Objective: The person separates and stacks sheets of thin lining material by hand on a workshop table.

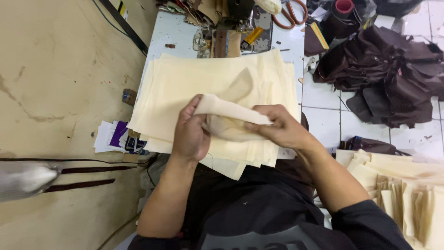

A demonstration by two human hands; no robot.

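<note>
Piece: small cream fabric piece (229, 121), judged light, limp, non-slippery.
Left hand (190, 134): grip pinching its left edge.
Right hand (280, 127): grip pinching its right end.
Hold: edges.
Beneath: stack of cream fabric sheets (185, 83).

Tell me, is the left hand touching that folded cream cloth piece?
Touching. The head view shows the left hand gripping the folded cream cloth piece, its thumb pressed on the top edge.

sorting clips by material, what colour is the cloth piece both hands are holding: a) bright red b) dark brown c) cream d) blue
c: the left hand and right hand both grip a folded cream cloth piece over a stack of cream fabric sheets; the dark brown fabric pile lies apart on the tiled floor, untouched.
</note>
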